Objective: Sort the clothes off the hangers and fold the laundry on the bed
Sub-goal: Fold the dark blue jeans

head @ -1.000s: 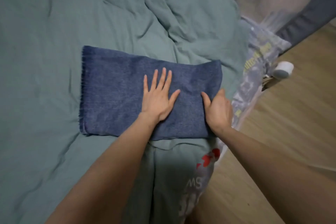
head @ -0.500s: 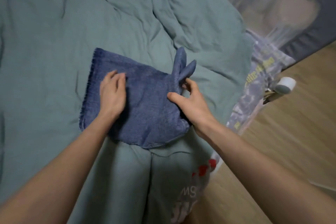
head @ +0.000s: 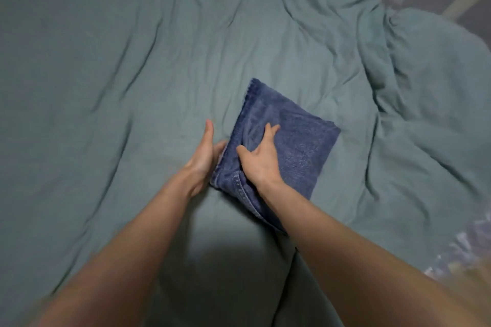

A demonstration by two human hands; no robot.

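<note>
Hands square up a folded blue towel (head: 297, 151) on the green bedspread (head: 106, 87): the right hand (head: 261, 159) presses its spread fingers flat on top to pin the layers, while the left hand (head: 206, 156), fingers straight, butts against the near-left edge, seemingly to align it.

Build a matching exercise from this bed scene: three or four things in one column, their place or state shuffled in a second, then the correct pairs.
Things
1. blue towel
2. left hand
3. right hand
4. green duvet

Place or state
A. spread wrinkled across the bed, under everything else
B. lies on top of the folded cloth, fingers spread
C. set on edge against the cloth's left side, fingers straight
D. folded into a compact rectangle

Pairs: 1-D, 2-C, 3-B, 4-A
</note>
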